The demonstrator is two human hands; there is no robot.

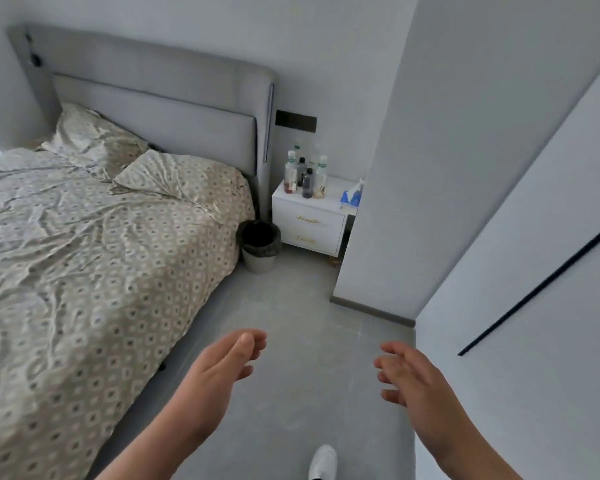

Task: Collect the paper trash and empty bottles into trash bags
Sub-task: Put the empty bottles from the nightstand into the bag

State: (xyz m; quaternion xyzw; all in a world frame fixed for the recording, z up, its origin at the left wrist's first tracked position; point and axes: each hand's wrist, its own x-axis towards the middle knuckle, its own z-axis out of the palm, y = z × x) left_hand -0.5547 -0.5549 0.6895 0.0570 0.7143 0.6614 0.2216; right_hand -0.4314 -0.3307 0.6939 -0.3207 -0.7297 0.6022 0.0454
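Bottles (305, 174) are standing on nightstand (312, 220) at 1 o'clock, bin (260, 245) beside it. Left hand (222, 365) and right hand (413, 375) are hanging released, holding nothing; approach step, next needing a walk over.

tissue pack (351, 195) half hidden, shoe (323, 462) cut off
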